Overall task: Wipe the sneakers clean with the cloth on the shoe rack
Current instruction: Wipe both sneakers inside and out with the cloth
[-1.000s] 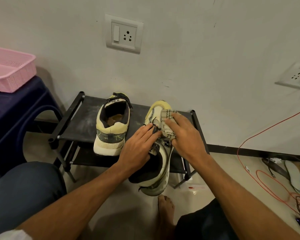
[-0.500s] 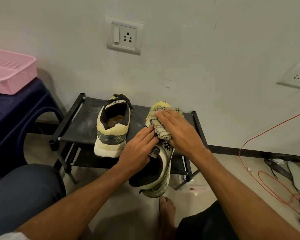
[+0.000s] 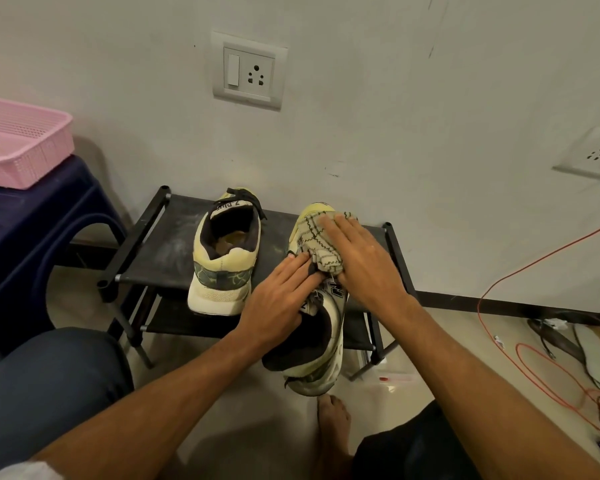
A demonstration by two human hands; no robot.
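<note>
Overhang was the risk: right hand (image 3: 364,261) pressed cloth (image 3: 317,244) flat on the toe of the sneaker (image 3: 329,337), left hand (image 3: 278,303) steadied it (neither gripped), heel off the shoe rack (image 3: 160,251); hard strokes could tip it

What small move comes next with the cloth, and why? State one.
Probably slide the checked beige cloth back toward the heel: the right hand presses it flat on the toe of the yellow-and-white sneaker, the left hand steadies its middle, and its heel end looks grimy.
</note>
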